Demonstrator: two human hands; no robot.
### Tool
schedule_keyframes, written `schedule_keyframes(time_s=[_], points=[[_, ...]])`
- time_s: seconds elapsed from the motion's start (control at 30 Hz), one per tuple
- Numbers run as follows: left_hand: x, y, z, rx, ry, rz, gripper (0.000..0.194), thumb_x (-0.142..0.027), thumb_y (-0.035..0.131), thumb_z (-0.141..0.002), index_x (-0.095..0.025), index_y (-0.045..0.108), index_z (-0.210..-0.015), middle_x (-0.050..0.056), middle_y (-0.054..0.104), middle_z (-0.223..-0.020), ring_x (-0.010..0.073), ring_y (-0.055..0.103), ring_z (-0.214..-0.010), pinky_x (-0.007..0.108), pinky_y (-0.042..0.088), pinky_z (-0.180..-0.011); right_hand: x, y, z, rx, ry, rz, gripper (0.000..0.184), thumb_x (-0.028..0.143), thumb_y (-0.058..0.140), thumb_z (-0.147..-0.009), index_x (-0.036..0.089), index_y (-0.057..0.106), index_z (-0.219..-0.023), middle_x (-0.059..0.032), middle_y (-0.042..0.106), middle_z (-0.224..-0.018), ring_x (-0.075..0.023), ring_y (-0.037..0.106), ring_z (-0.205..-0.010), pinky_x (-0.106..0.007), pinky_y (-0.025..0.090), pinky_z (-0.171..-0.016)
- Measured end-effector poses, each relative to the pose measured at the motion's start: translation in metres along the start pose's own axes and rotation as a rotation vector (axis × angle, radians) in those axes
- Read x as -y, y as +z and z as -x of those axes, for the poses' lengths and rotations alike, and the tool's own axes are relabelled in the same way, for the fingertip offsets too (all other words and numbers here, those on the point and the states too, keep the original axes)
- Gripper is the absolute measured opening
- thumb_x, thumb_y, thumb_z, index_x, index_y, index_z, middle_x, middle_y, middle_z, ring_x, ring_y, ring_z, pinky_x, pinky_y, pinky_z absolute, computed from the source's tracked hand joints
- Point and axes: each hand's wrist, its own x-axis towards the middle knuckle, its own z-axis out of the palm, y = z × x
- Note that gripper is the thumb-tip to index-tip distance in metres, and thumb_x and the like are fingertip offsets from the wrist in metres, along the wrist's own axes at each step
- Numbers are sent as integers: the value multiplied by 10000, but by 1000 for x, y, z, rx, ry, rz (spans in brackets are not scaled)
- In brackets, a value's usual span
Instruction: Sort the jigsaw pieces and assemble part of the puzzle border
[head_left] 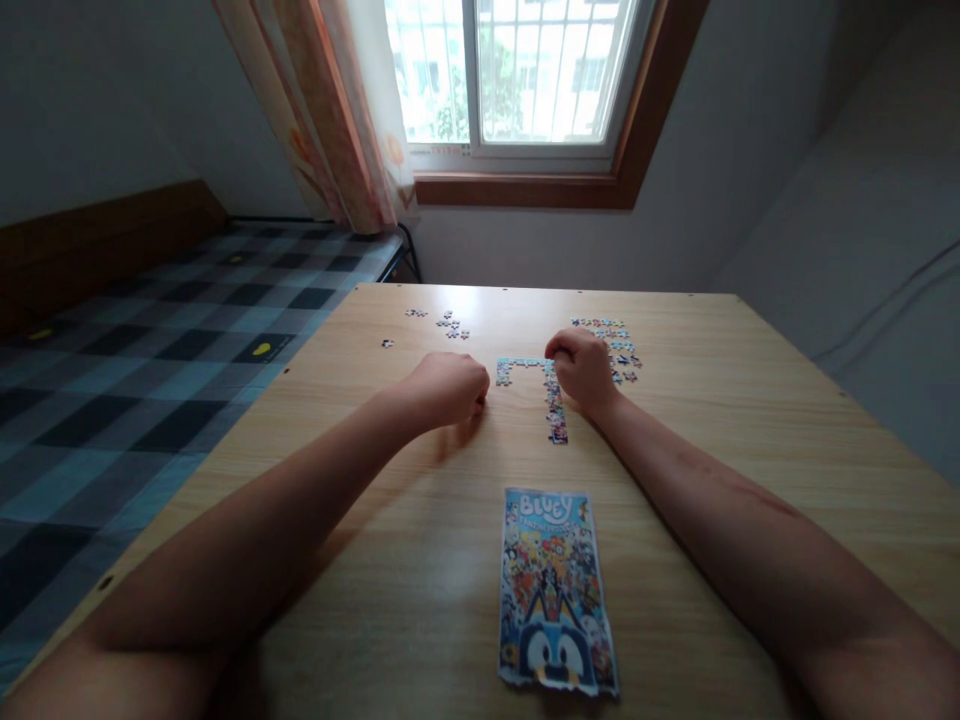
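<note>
A partly joined jigsaw puzzle (556, 412) lies mid-table, with a top row, a short left stub and a longer right column. My right hand (581, 365) is closed at its top right corner, fingers curled in a pinch; whatever is between the fingertips is too small to make out. To the left of the puzzle, my left hand (450, 388) rests low over the table, fingers curled under and their contents hidden. Loose puzzle pieces (622, 346) lie in rows just beyond and right of my right hand, which partly covers them.
Nearest me lies a printed picture sheet (556, 600) reading "BLUEY", with a torn lower edge. Several loose pieces (453, 326) sit at the far left of the wooden table (720, 400), near a single piece (388, 343). A bed (247, 300) with a checked cover stands left.
</note>
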Motion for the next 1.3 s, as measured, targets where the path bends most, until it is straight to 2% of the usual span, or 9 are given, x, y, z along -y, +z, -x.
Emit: schedule_keyframes(time_s=[0.23, 0.43, 0.73, 0.9, 1.07, 1.3], points=[[4, 3, 2, 38, 26, -8, 202, -171, 597, -769, -191, 775, -862, 115, 740, -933, 250, 650, -820, 330, 468, -726, -1, 4, 1, 16, -5, -15, 238, 52, 451, -670, 224, 591, -584, -12, 617, -623, -203, 574, -677, -329, 412, -689], [10, 5, -1, 23, 35, 63, 161, -228, 665, -780, -223, 768, -905, 66, 745, -951, 213, 656, -890, 270, 474, -733, 0, 5, 1, 35, -3, 9, 247, 39, 462, -686, 224, 598, -594, -12, 621, -630, -200, 580, -681, -321, 415, -697], [11, 24, -13, -196, 43, 218, 189, -217, 665, -811, -259, 738, -980, 29, 709, -1109, 203, 673, -871, 285, 501, -758, 7, 10, 1, 143, -102, 15, 264, 21, 492, -736, 227, 625, -640, -19, 656, -691, -214, 573, -742, -340, 440, -758], [7, 34, -18, -275, 17, 217, 183, -227, 619, -862, -258, 731, -1003, 31, 697, -1123, 199, 674, -861, 286, 509, -751, 7, 11, 1, 139, -120, 2, 267, 15, 501, -753, 225, 632, -653, -22, 655, -702, -216, 570, -753, -336, 440, -760], [5, 38, -20, -289, 25, 207, 196, -211, 603, -875, -254, 737, -1010, 34, 700, -1118, 193, 671, -864, 275, 511, -737, 7, 11, 1, 127, -133, -11, 261, 16, 504, -758, 219, 630, -653, -25, 651, -700, -217, 562, -748, -336, 438, -754], [4, 31, -17, -318, -10, 225, 212, -208, 621, -862, -254, 754, -1020, 29, 711, -1133, 189, 679, -877, 271, 513, -744, 5, 12, 2, 137, -119, -13, 266, 10, 504, -755, 224, 631, -661, -17, 649, -704, -213, 563, -751, -330, 441, -757]])
